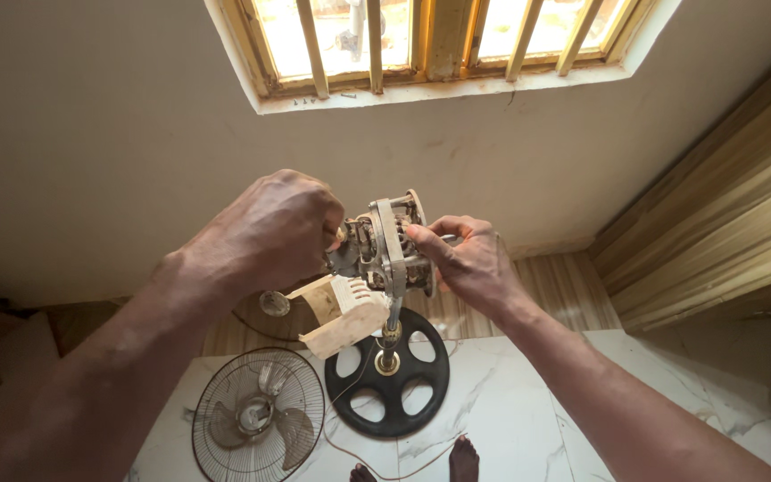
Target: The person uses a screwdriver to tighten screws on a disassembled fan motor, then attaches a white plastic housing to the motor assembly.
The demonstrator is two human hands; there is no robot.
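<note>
A bare fan motor [390, 245] with a metal frame and copper windings sits atop a thin stand pole [392, 326]. My left hand [274, 232] is closed around the motor's left end, near its shaft. My right hand [466, 259] grips the motor's right side, with the thumb across the metal frame. A beige plastic housing piece [343, 314] hangs just under the motor, between my hands. The pole runs down to a round black base [390, 379] with several cut-outs on the floor.
A wire fan guard with blades [258, 418] lies on the white marble floor left of the base. A thin cord trails across the floor. My toes [463, 460] show at the bottom edge. A barred window [430, 40] is above; wood panelling [725, 223] stands at right.
</note>
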